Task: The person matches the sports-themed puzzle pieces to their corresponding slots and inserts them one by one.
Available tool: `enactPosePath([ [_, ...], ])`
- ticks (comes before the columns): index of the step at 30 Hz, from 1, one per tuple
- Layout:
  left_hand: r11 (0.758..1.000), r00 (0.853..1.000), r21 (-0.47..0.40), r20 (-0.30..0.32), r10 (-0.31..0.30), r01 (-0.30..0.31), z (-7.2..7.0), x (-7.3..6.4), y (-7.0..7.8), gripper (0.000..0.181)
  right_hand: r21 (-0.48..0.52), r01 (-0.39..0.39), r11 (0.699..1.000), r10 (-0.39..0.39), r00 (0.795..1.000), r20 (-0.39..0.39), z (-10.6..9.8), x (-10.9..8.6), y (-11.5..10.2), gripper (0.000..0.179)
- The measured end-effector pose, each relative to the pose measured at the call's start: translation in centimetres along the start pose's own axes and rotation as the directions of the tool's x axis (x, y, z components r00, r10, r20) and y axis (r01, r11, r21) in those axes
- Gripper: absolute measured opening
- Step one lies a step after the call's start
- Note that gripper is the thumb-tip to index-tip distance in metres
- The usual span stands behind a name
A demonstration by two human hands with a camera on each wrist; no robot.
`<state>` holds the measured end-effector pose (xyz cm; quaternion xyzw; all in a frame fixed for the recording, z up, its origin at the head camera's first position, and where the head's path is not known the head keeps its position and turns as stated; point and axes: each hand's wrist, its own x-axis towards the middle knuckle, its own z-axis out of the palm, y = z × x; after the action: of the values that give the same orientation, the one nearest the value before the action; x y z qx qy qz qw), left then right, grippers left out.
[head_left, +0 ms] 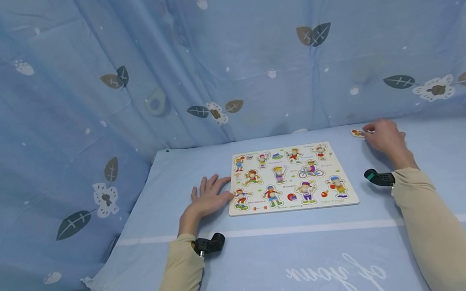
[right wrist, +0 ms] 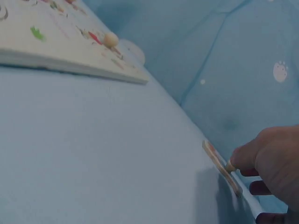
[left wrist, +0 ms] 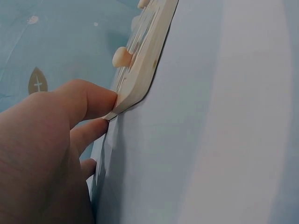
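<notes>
A wooden knob puzzle board [head_left: 290, 180] printed with sports figures lies flat on the table; small round knobs stand up from several pieces. My left hand [head_left: 210, 198] touches the board's left edge with thumb and fingertips, its fingers spread; in the left wrist view the thumb meets the board [left wrist: 140, 81] near its corner. To the right of the board and toward the back, my right hand [head_left: 387, 139] pinches a small puzzle piece [head_left: 357, 133] by its knob. In the right wrist view the piece [right wrist: 217, 161] stands tilted close to the cloth, and whether it touches is unclear.
A pale blue cloth [head_left: 308, 248] with a white stripe and mirrored lettering covers the table. Blue curtain fabric [head_left: 247, 55] with leaf and flower prints hangs behind and at the left, right up to the table's back edge. Each wrist wears a black camera [head_left: 210, 243].
</notes>
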<state>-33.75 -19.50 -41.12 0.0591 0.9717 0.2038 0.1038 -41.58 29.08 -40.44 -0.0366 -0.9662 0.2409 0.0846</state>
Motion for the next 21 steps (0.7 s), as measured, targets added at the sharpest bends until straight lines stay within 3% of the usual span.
enactPosePath([
  [8,1.0,1.0,-0.005,-0.01,0.009,-0.009,-0.3,-0.5,0.3,0.066,-0.044,-0.004,0.999,0.005,1.0,0.009,0.4,0.1,0.7,0.037],
  [21,1.0,1.0,0.008,-0.007,-0.014,0.014,-0.3,-0.5,0.7,0.068,-0.09,-0.059,0.994,0.054,0.996,-0.066,1.2,0.1,0.6,0.035],
])
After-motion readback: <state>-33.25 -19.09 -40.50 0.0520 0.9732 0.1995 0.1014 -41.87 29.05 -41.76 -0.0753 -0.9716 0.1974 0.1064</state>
